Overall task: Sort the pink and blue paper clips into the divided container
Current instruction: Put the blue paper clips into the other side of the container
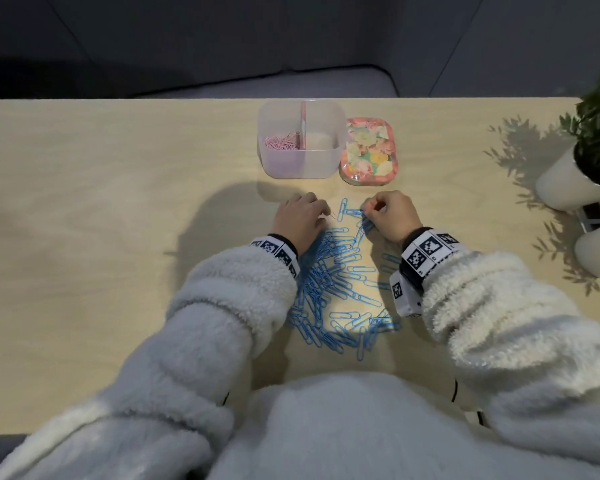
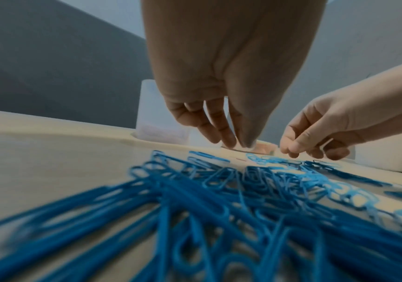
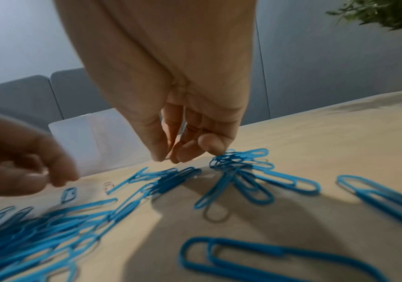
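The left hand's (image 1: 300,218) grip hangs loose over the bench (image 1: 118,202), fingers pointing down and apart with nothing between them, the tips just beside a lone small pink clip (image 1: 333,216) lying at the far edge of the pile. The right hand's (image 1: 390,214) grip looks pinched, thumb against fingertips; a thin glint shows there in the right wrist view, but I cannot tell whether it is a clip. Its fingers touch the nearest blue clips (image 1: 340,289), which lie spread in a big heap between both sleeves. The divided container (image 1: 302,168) stands farther back, its left half holding a bed of pink clips (image 1: 281,142), its right half bare. A flowered lid (image 1: 368,150) lies just right of it. I'd judge the pink sorting nearly finished, and the blue not yet begun.
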`<control>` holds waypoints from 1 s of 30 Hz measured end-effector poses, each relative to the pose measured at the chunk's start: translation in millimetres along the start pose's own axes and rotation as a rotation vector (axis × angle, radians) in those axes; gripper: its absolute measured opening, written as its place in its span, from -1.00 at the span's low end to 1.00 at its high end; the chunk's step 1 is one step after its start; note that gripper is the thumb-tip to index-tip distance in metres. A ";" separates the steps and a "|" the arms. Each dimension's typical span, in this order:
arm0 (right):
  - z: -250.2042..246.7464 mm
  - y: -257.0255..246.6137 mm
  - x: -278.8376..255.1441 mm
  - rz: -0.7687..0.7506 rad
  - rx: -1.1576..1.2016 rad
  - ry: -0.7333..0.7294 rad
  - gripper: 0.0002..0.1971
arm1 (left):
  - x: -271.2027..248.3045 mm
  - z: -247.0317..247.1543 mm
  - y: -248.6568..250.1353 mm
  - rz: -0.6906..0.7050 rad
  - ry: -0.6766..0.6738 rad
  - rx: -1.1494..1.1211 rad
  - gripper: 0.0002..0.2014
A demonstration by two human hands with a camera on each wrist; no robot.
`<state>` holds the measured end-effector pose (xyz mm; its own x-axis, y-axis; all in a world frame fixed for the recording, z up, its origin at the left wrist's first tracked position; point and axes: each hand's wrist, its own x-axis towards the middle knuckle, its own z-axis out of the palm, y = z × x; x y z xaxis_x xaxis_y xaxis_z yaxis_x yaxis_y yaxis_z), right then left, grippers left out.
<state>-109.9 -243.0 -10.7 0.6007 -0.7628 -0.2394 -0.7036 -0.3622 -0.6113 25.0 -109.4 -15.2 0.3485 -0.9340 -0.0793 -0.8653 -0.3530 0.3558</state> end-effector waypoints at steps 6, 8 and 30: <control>-3.1 5.6 0.3 0.077 -0.048 0.158 -0.83 | 29.8 9.1 0.5 0.020 -0.092 0.137 -0.78; -1.8 6.6 1.1 0.044 -0.121 0.137 -0.77 | 32.1 10.5 -1.2 0.014 -0.111 0.176 -0.77; -42.2 45.3 -44.3 0.308 -0.178 0.114 -0.73 | 44.4 -82.9 -34.5 -0.157 0.428 -0.114 -0.73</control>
<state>-184.4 -248.2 4.1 0.3117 -0.9016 -0.2998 -0.9058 -0.1866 -0.3805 100.1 -134.1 46.2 0.6101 -0.7543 0.2426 -0.7535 -0.4577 0.4719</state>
